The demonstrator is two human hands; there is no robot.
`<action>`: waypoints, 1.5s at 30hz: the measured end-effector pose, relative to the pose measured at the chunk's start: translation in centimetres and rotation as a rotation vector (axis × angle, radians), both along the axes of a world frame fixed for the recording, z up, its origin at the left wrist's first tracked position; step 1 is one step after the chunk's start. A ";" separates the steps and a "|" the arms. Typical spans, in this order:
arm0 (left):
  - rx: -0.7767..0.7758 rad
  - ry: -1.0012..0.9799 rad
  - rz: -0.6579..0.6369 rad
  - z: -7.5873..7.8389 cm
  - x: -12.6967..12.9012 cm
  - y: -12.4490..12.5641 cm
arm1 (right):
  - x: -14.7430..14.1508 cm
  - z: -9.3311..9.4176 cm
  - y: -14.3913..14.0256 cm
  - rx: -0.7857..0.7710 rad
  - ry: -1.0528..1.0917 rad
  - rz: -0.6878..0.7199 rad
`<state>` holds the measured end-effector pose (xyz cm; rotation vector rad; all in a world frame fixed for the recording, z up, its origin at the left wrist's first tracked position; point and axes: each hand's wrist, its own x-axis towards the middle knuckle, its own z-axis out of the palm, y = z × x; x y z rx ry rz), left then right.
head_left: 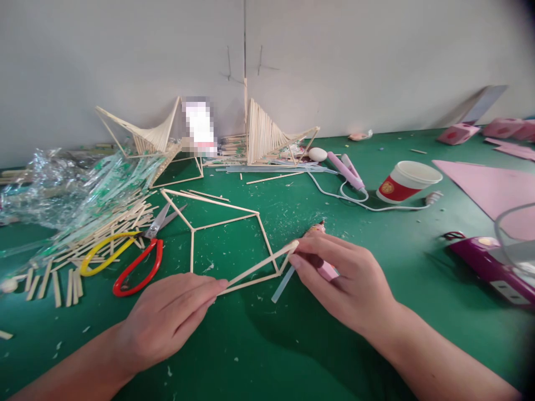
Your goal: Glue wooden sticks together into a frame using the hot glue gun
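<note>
A frame of thin wooden sticks (pixel 225 221) stands on the green table between my hands. My left hand (pixel 167 317) is closed at its near left corner, pinching the lower end of a slanting wooden stick (pixel 261 263). The upper end of that stick lies between the thumb and fingers of my right hand (pixel 346 278), where it meets a short upright stick. A translucent glue stick (pixel 282 285) lies below my right fingers. Behind that hand is a pinkish object with a dark tip (pixel 316 228), mostly hidden. Scissors (pixel 137 273) with one yellow and one red handle lie left of the frame.
Two curved stick models (pixel 152 136) (pixel 267 136) stand against the wall beside a blurred screen (pixel 199 127). Plastic wrapping (pixel 54 189) and cut sticks (pixel 104 234) crowd the left. Rightward are a lilac corded tool (pixel 349 171), a paper cup (pixel 407 182), pink sheets (pixel 493 186) and a purple power strip (pixel 485 267).
</note>
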<state>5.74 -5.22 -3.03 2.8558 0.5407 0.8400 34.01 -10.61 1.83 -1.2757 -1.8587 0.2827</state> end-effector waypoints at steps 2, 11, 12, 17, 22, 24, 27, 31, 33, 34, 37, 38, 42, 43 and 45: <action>-0.001 0.006 -0.001 0.0 0.0 0.0 | 0.0 0.0 0.0 -0.005 0.000 0.004; -0.056 -0.021 0.005 0.2 0.2 0.0 | 0.1 -0.1 0.0 -0.023 0.015 0.018; -0.064 -0.025 0.010 0.3 0.2 0.0 | 0.1 -0.1 0.0 -0.024 0.014 0.018; -0.191 -0.116 0.062 0.8 0.0 -0.2 | 0.2 -0.2 -0.1 -0.014 -0.005 -0.005; -0.343 -0.376 0.298 0.6 -0.5 0.5 | 0.5 -0.3 -0.2 -0.009 -0.039 -0.021; -0.401 -0.437 0.348 0.3 -0.7 1.0 | 0.4 -0.3 0.0 -0.006 -0.055 -0.023; -0.387 -0.411 0.332 0.5 -0.7 1.5 | 0.3 -0.3 0.2 0.021 -0.066 -0.028; -0.293 -0.243 0.134 1.4 -0.4 1.3 | 0.1 -0.1 0.2 0.044 -0.101 -0.037; -0.282 -0.156 0.072 1.6 -0.1 1.2 | 0.2 -0.2 0.2 0.035 -0.111 -0.035; -0.281 -0.122 0.061 1.6 0.0 1.1 | 0.2 -0.2 0.2 0.030 -0.110 -0.034; -0.306 -0.052 0.044 1.2 0.2 1.2 | 0.2 -0.3 0.3 0.034 -0.108 -0.037; -0.321 -0.037 0.035 1.2 0.3 1.2 | 0.2 -0.3 0.3 0.036 -0.110 -0.035; -0.408 -0.029 0.011 1.2 0.4 1.4 | 0.2 -0.2 0.3 0.029 -0.113 -0.015; -0.433 -0.032 0.008 1.3 0.4 1.5 | 0.2 -0.2 0.3 0.030 -0.113 -0.016; -0.482 -0.038 0.001 1.5 0.3 1.5 | 0.2 -0.3 0.4 0.035 -0.118 -0.017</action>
